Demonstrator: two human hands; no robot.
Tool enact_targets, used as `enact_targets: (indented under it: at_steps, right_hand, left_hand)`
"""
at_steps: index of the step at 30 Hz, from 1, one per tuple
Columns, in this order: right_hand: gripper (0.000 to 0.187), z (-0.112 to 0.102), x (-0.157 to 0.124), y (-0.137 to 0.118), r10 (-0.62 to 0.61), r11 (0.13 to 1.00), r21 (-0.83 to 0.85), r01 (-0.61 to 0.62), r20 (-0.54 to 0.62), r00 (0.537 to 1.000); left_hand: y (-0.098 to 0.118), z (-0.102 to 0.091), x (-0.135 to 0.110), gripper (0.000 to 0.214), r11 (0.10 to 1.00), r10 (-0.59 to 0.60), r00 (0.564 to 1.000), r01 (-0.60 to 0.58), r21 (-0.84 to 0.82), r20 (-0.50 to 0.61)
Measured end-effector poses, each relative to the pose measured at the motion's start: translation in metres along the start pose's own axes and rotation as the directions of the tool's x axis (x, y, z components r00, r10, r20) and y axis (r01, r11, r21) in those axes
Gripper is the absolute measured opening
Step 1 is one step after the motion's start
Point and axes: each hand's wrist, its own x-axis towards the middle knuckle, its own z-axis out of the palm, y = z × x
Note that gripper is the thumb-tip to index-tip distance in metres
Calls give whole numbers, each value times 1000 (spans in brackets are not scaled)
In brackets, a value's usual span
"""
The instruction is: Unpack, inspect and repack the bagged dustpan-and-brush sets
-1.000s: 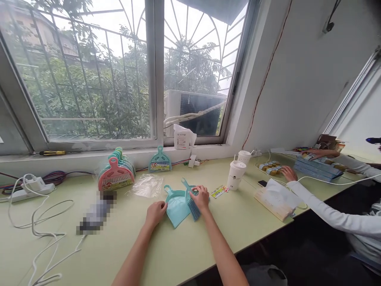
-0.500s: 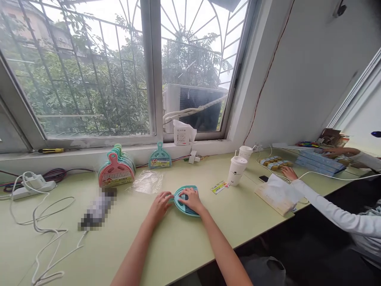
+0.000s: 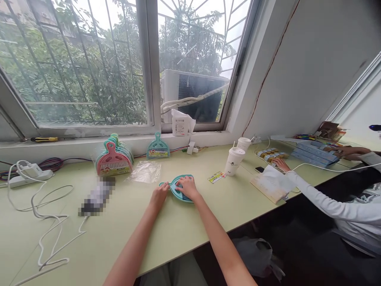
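Note:
A teal mini dustpan with a brush nested in it lies on the table, its handle toward the left. My left hand is closed on the handle, the loop end showing just past the fingers. Over the pan, my right hand grips the dustpan and brush with bent fingers, hiding much of the bristles. A printed label card lies to the right of the pan. Crumpled clear plastic lies behind my left hand.
Pink and teal dustpan sets stand at the back left, another teal set by the sill. White cups stand to the right. Cables sprawl at left. A co-worker's sleeve reaches over the table's right part.
The view has tilted down slightly. My left fingers sit a little differently on the handle, whose end now shows. Both hands stay at the dustpan.

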Motion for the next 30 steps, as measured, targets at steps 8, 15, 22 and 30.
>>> enact_targets:
  at_steps: [8,15,22,30]
  right_hand:
    - [18,5,26,-25,303,944,152,-292,-60,951]
    - [28,11,47,-33,385,863,441,-246,-260,886]
    - [43,10,3,73,709,694,201,-691,-360,607]
    - [50,19,8,57,352,926,218,-309,-199,915]
  left_hand:
    - [-3,-8,7,61,679,-444,878,203,-705,-176]
    - [-25,1,10,66,36,-493,824,341,-939,280]
    - [-33,-12,10,58,16,-613,747,339,-941,259]
    - [-37,-4,12,46,154,-596,799,208,-966,77]
